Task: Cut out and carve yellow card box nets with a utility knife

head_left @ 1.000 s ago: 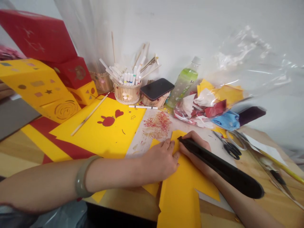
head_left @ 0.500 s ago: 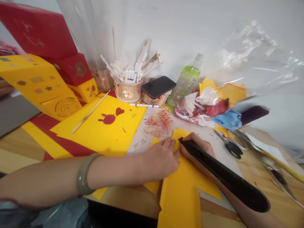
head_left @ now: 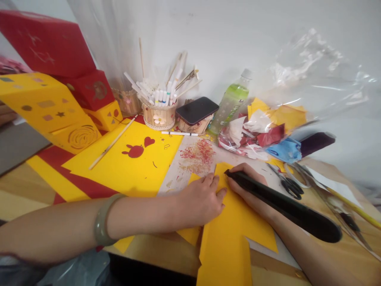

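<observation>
At the far left a big red box [head_left: 44,41] leans on top of yellow paper boxes [head_left: 47,107] that have little shapes cut into them. Next to them a large yellow sheet [head_left: 125,167] lies flat on the wooden bench [head_left: 20,194], with a red heart and a red round shape on it, and a thin stick [head_left: 113,142] lies across its top corner. Behind the sheet, by the wall, a small woven cup [head_left: 159,116] is full of pens, and a dark phone [head_left: 197,111] rests on another little cup just beside it. A green drink bottle [head_left: 229,104] leans next to the phone. In front, the left hand [head_left: 202,198] — with a pale green bangle [head_left: 104,220] on its wrist — lies flat with its fingers spread, pressing down on a yellow paper piece [head_left: 235,226] near the bench's front edge. It holds nothing in its grip. The right hand [head_left: 247,184] is just beside it, almost touching, and its grip is closed around a long black tool [head_left: 282,204]. The tool's thin tip sits on the top part of the yellow paper piece, and its thick end points off to the right. Farther right lie black scissors [head_left: 290,184], and behind them a clear plastic bag [head_left: 297,99] is stuffed with red, yellow and white paper scraps.
</observation>
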Tool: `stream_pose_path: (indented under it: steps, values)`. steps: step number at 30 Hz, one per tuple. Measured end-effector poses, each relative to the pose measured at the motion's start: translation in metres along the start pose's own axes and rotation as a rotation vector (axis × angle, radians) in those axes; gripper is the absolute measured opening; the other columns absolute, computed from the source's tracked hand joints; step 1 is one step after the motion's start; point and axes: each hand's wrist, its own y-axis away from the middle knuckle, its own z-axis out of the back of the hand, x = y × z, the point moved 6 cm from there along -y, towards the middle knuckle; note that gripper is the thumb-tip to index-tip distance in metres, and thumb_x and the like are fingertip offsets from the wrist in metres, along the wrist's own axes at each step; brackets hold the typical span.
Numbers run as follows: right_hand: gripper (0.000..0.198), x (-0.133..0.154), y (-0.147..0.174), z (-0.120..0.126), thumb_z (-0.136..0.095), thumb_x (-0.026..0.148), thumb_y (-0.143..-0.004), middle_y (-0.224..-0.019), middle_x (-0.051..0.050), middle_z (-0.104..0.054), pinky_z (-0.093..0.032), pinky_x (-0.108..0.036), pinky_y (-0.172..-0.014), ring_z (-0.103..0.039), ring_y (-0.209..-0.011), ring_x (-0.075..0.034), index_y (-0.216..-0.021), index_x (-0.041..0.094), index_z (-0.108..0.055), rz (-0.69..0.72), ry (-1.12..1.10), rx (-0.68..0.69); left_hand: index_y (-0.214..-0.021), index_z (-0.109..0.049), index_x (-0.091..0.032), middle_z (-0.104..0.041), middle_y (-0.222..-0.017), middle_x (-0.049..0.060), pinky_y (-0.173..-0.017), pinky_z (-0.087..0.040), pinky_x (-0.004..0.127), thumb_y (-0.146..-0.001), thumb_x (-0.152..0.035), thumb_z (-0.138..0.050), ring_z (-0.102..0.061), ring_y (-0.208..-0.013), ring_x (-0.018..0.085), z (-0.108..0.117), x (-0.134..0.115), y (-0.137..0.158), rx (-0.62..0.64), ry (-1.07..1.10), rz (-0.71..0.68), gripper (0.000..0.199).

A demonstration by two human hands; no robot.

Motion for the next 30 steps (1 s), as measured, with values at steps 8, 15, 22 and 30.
stream_pose_path:
  steps: [8, 15, 22, 30]
  values:
    - [0.014, -0.002, 0.003, -0.002, -0.061, 0.032, -0.082, -0.085, 0.000, -0.066, -0.047, -0.028, -0.069, -0.061, -0.075, -0.017, -0.092, 0.025, -0.055, 0.014, 0.029, 0.029, -0.107, -0.064, -0.004, -0.062, -0.113, 0.026, -0.079, -0.051, 0.035, -0.092, -0.032, -0.047, -0.059, -0.109, 0.032, 0.001, 0.000, -0.001, -0.012, -0.009, -0.003, 0.035]
    - [0.011, 0.005, 0.004, -0.005, -0.060, 0.031, -0.083, -0.075, 0.003, -0.062, -0.045, -0.023, -0.062, -0.056, -0.063, -0.012, -0.088, 0.024, -0.054, 0.063, 0.070, 0.024, -0.107, -0.064, -0.002, -0.061, -0.115, 0.026, -0.083, -0.051, 0.037, -0.092, -0.031, -0.048, -0.059, -0.110, 0.032, 0.000, -0.001, -0.001, 0.002, -0.007, -0.028, 0.036]
    - [0.016, 0.016, 0.004, -0.006, -0.060, 0.036, -0.079, -0.066, 0.002, -0.061, -0.044, -0.022, -0.054, -0.055, -0.056, -0.012, -0.081, 0.022, -0.053, 0.054, 0.083, -0.013, -0.106, -0.066, -0.004, -0.063, -0.112, 0.026, -0.081, -0.051, 0.037, -0.091, -0.032, -0.049, -0.061, -0.108, 0.033, 0.000, -0.002, -0.001, -0.022, -0.041, -0.010, 0.036]
    - [0.019, 0.016, 0.003, -0.005, -0.060, 0.040, -0.079, -0.066, 0.003, -0.061, -0.044, -0.023, -0.053, -0.056, -0.056, -0.013, -0.081, 0.023, -0.052, 0.037, 0.073, 0.008, -0.105, -0.065, -0.002, -0.065, -0.108, 0.025, -0.090, -0.049, 0.039, -0.090, -0.027, -0.052, -0.061, -0.108, 0.032, 0.001, -0.004, -0.001, -0.011, -0.065, -0.071, 0.032]
